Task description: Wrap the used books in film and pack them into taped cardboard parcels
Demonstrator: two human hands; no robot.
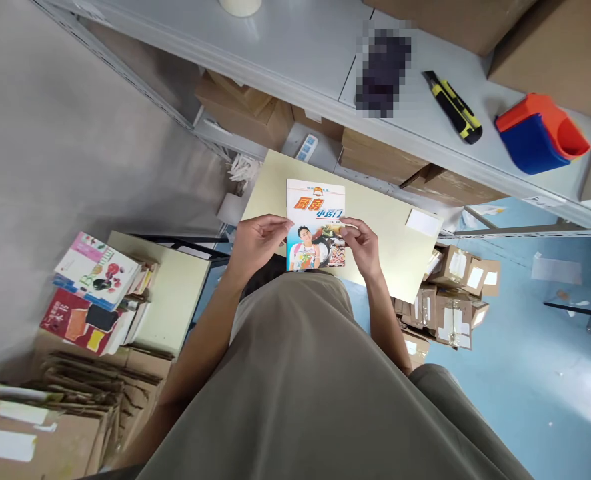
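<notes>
A thin book [315,207] with a white, illustrated cover and large orange and blue characters is held face up over the pale yellow table [375,263]. My left hand [259,241] pinches its left edge between thumb and fingers. On the opposite edge, my right hand [360,245] grips the book the same way, fingertips resting on the cover. Its lower edge comes close to my grey-brown shirt.
Stacked books [98,270] sit on a second table [183,287] at left, above flattened cardboard [40,433]. The shelf [295,50] ahead bears a yellow-black utility knife [453,107] and an orange-blue tape dispenser [540,137]. Taped cartons [450,313] stand at right.
</notes>
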